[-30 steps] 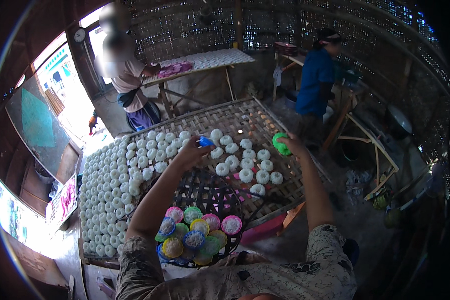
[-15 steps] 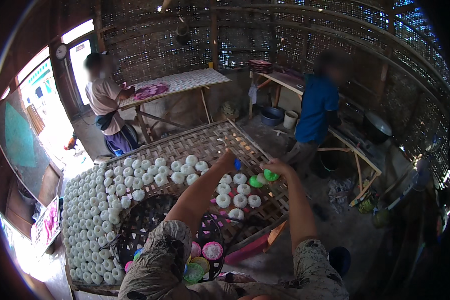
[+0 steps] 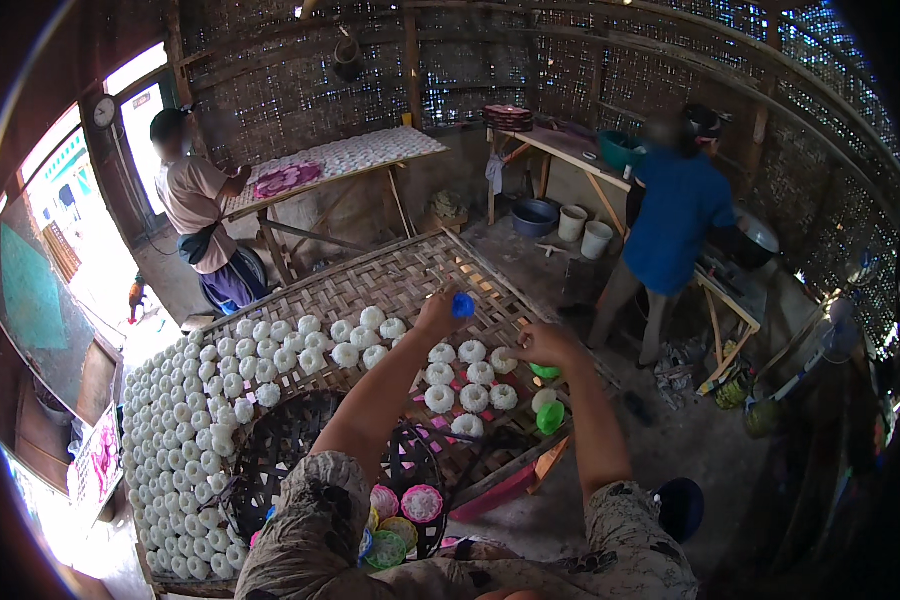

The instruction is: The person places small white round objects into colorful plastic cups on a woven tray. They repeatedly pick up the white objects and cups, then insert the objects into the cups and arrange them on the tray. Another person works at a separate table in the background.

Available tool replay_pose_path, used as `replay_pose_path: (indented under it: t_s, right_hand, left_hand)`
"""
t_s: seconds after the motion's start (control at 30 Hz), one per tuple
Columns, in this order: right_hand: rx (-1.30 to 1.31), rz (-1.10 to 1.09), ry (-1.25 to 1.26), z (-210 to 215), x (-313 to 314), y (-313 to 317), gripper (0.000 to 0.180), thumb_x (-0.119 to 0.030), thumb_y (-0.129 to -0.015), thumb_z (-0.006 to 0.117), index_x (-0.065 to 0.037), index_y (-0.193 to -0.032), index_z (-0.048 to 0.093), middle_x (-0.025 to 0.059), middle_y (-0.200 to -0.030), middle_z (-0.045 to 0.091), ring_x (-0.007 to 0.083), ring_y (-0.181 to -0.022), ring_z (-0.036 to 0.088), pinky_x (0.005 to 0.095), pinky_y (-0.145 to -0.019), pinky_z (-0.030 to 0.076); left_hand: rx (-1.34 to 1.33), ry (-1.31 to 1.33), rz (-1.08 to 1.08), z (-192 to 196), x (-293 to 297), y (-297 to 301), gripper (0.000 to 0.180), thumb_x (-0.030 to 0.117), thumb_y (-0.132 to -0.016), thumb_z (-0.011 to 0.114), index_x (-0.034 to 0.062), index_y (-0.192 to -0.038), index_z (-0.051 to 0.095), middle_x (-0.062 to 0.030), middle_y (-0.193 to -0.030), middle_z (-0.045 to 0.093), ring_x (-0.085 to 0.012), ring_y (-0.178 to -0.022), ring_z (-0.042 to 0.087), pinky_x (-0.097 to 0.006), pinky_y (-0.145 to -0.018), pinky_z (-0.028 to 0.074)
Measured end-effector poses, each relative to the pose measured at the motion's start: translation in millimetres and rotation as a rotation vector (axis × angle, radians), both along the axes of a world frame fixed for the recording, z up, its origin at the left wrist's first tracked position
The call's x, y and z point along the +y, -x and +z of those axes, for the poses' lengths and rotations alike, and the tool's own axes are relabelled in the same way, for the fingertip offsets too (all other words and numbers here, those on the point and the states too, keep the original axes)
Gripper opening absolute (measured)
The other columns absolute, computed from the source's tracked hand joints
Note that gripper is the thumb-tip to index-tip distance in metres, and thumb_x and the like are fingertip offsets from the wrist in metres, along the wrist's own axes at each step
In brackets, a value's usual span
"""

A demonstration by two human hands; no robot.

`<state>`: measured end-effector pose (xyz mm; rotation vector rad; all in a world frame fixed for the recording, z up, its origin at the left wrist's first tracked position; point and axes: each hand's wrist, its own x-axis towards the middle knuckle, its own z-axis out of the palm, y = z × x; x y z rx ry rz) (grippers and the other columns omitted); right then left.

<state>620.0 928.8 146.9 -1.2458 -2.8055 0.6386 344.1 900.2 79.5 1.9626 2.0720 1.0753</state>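
From the head view, the left hand reaches over the woven bamboo tray, fingers pinched shut on a small blue mould above its far half. The right hand hovers near the tray's right edge, fingers closed around green moulds, another green mould just below. White noodle cakes lie in rows between the hands. A dark basket sits at the near edge.

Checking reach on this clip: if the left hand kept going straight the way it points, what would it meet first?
Probably bare woven tray: the left hand, holding a blue cup, points away over its empty far part. Depth is unclear.
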Motion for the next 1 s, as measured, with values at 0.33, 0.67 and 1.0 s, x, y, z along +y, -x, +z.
replay_pose_path:
  t_s: [0.33,0.67,1.0]
  right_hand:
    - [-0.008,-0.151,-0.142,-32,-121,-70,0.093,-0.046,-0.063,0.082,-0.01,-0.138,0.041,0.0201,-0.105,0.066,0.0371,-0.096,0.065,0.0466,-0.084,0.05]
    - [0.628,-0.272,0.551,-51,-73,-83,0.082,-0.048,-0.069,0.077,-0.008,-0.135,0.05,0.0159,-0.134,0.053,0.0296,-0.123,0.052,0.0374,-0.1,0.041]
    - [0.454,-0.332,0.147,-26,-37,-88,0.08,-0.048,-0.07,0.075,-0.008,-0.134,0.049,0.0174,-0.124,0.059,0.0306,-0.112,0.059,0.0414,-0.092,0.048]
  left_hand:
    - [-0.03,0.073,-0.104,12,-17,-10,0.062,0.028,-0.065,0.082,0.0055,-0.119,0.061,-0.0164,-0.099,0.069,-0.031,-0.094,0.068,-0.04,-0.083,0.053]
    - [-0.281,0.035,-0.103,59,-15,-25,0.066,0.033,-0.077,0.079,0.0018,-0.129,0.053,-0.0134,-0.108,0.068,-0.0222,-0.098,0.066,-0.035,-0.086,0.053]
    - [-0.318,0.158,-0.294,104,-84,-65,0.066,0.032,-0.078,0.078,0.0053,-0.132,0.05,-0.0155,-0.113,0.064,-0.025,-0.102,0.064,-0.037,-0.088,0.051]
